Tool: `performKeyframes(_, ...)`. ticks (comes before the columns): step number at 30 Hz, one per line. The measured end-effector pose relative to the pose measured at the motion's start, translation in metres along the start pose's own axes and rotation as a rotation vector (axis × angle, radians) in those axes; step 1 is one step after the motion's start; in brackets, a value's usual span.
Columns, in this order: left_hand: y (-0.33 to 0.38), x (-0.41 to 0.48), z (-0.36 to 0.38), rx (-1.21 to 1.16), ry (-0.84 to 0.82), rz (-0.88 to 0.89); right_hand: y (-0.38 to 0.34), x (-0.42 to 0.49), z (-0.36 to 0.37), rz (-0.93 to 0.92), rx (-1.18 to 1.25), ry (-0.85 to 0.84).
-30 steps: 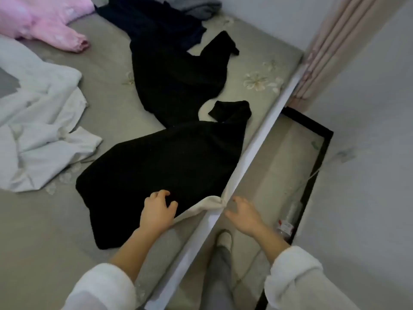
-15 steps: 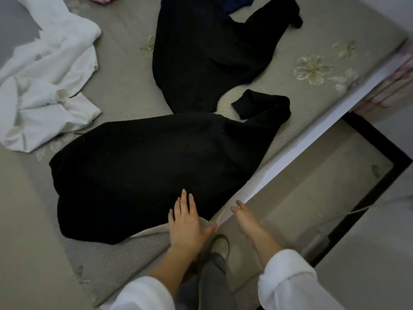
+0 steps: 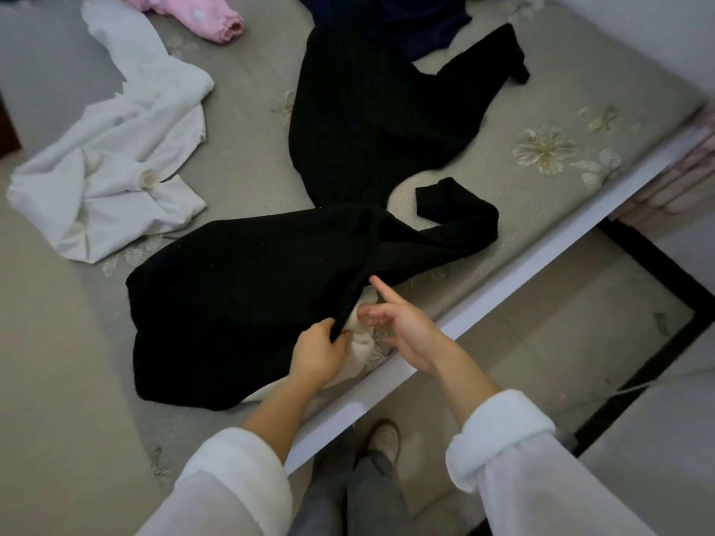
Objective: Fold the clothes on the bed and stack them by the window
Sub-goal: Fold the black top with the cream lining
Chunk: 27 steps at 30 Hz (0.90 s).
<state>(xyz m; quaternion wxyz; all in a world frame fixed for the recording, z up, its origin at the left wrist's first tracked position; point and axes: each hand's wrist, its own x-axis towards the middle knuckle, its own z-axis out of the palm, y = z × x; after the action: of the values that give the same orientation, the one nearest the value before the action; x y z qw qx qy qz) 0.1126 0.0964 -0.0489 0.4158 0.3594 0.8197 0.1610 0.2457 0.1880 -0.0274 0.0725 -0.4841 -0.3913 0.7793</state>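
Observation:
A black sweater (image 3: 240,299) lies spread on the bed (image 3: 232,164) near its front edge, one sleeve (image 3: 456,222) curling to the right. My left hand (image 3: 317,353) pinches the sweater's near hem and lifts it off a cream cloth (image 3: 358,350) underneath. Beside the lifted edge my right hand (image 3: 398,323) hovers with straight fingers, the forefinger pointing up at the fabric. A second black garment (image 3: 379,110) lies farther back.
A crumpled white garment (image 3: 112,164) sits at the left, a pink one (image 3: 201,13) at the top, a dark blue one (image 3: 421,21) beyond the black clothes. The bed's white edge (image 3: 503,284) runs diagonally; my shoe (image 3: 383,439) stands on the floor below. Pink curtain (image 3: 681,176) at the right.
My left hand went from lying flat on the sweater to pinching and lifting its hem. My right hand rose from the bed edge toward the lifted fabric.

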Motion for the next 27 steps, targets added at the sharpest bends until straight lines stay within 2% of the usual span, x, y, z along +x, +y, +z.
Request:
performKeyframes(2,0.007,-0.005,-0.032,-0.246,-0.080,-0.026,-0.011,-0.004,0.002,-0.001,-0.036,0.020)
performKeyframes(6,0.029,-0.027,-0.123,-0.526,-0.190,0.040,-0.026,-0.021,0.023,-0.038,-0.207,-0.007)
performKeyframes(9,0.058,-0.042,-0.187,-0.717,-0.224,0.149,-0.052,-0.028,0.052,-0.195,-0.459,0.001)
performKeyframes(11,0.080,-0.053,-0.223,-0.857,-0.192,0.232,-0.082,-0.031,0.071,-0.316,-0.587,0.123)
performKeyframes(12,0.091,-0.058,-0.240,-0.922,-0.165,0.274,-0.097,-0.036,0.078,-0.341,-0.561,0.184)
performKeyframes(14,0.110,-0.069,-0.274,-1.033,-0.095,0.351,-0.124,-0.047,0.087,-0.327,-0.309,0.204)
performKeyframes(15,0.119,-0.074,-0.290,-1.079,-0.062,0.387,-0.135,-0.054,0.089,-0.291,-0.131,0.130)
performKeyframes(17,0.134,-0.084,-0.318,-1.176,-0.007,0.453,-0.148,-0.068,0.091,-0.239,0.205,-0.123)
performKeyframes(19,0.149,-0.096,-0.341,-1.294,0.022,0.509,-0.153,-0.078,0.089,-0.271,0.396,-0.244)
performKeyframes(22,0.166,-0.112,-0.370,-1.472,0.003,0.633,-0.151,-0.083,0.087,-0.325,0.445,-0.322)
performKeyframes(24,0.177,-0.120,-0.386,-1.537,-0.008,0.694,-0.153,-0.083,0.102,-0.348,0.336,-0.407)
performKeyframes(25,0.182,-0.124,-0.392,-1.540,-0.010,0.715,-0.157,-0.080,0.116,-0.369,0.226,-0.392)
performKeyframes(27,0.192,-0.131,-0.404,-1.529,-0.008,0.735,-0.175,-0.075,0.141,-0.427,0.042,-0.225)
